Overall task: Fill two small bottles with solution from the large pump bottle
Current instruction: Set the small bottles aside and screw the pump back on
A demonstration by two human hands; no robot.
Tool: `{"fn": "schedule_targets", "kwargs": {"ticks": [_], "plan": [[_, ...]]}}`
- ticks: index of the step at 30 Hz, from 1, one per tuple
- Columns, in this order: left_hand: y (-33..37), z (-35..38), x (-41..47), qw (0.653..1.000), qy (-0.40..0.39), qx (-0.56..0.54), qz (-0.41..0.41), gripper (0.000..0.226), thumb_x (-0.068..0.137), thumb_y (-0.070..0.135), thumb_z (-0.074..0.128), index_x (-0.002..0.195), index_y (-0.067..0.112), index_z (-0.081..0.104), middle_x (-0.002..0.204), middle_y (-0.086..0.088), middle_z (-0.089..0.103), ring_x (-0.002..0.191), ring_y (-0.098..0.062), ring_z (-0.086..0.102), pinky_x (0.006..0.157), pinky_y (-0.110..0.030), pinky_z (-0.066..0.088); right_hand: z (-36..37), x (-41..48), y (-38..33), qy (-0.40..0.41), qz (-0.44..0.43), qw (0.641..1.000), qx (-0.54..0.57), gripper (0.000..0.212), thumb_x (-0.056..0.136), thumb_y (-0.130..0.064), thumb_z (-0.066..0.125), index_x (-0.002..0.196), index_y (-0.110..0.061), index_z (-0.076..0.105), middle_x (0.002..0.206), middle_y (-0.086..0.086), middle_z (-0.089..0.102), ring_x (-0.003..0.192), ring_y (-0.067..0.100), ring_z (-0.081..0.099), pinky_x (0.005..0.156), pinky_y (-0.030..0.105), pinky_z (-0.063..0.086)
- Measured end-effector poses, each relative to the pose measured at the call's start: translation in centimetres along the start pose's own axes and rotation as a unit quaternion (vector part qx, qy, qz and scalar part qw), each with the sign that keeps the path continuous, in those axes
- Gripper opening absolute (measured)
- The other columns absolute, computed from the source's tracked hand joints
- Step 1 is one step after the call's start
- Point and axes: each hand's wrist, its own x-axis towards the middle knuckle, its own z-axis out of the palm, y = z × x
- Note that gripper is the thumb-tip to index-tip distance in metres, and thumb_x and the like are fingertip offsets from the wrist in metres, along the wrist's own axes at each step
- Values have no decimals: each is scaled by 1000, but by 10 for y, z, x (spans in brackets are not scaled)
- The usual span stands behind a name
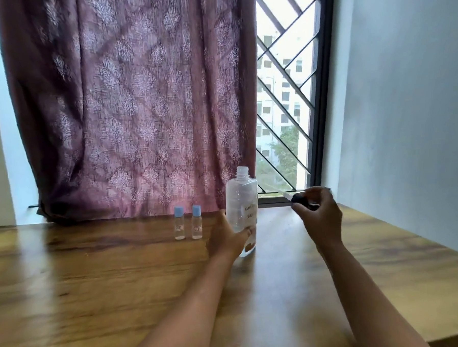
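A large clear bottle (240, 202) with a white handwritten label stands upright on the wooden table (95, 273), its neck uncapped. My left hand (227, 238) grips its lower part. To its right, my right hand (319, 215) holds the removed black pump head (299, 198) in the air, its clear tube pointing left toward the bottle. Two small clear bottles with light blue caps stand side by side left of the large one: one (179, 223) and the other (196, 222), both capped and upright.
A maroon patterned curtain (129, 107) hangs behind the table's far edge. A window with a dark diagonal grille (287, 96) is at the back right. A pale wall (404, 97) borders the table's right side.
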Motion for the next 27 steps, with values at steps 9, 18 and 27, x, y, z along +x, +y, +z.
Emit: {"fn": "schedule_targets", "kwargs": {"ticks": [9, 18, 27], "plan": [[-15, -16, 14, 998, -34, -51, 11, 66, 73, 36, 76, 127, 18, 43, 127, -4, 56, 113, -24, 54, 96, -40, 44, -9, 35, -87, 27, -111, 988, 105, 49, 66, -23, 84, 105, -20, 56, 75, -4, 63, 56, -11, 54, 61, 5, 43], [-17, -22, 7, 997, -28, -65, 3, 59, 76, 35, 74, 125, 21, 44, 125, -2, 58, 109, -23, 56, 87, -31, 42, -11, 58, -170, -9, -248, 969, -14, 45, 77, -22, 75, 107, -1, 49, 81, 6, 58, 69, 15, 54, 59, 12, 40], [-16, -27, 1, 995, -25, -95, 1, 57, 75, 30, 75, 122, 21, 46, 116, 0, 58, 99, -17, 54, 84, -31, 44, -17, 58, -209, -16, -264, 963, -56, 33, 78, -21, 74, 98, 0, 59, 90, 16, 68, 80, 24, 68, 66, 17, 46]]}}
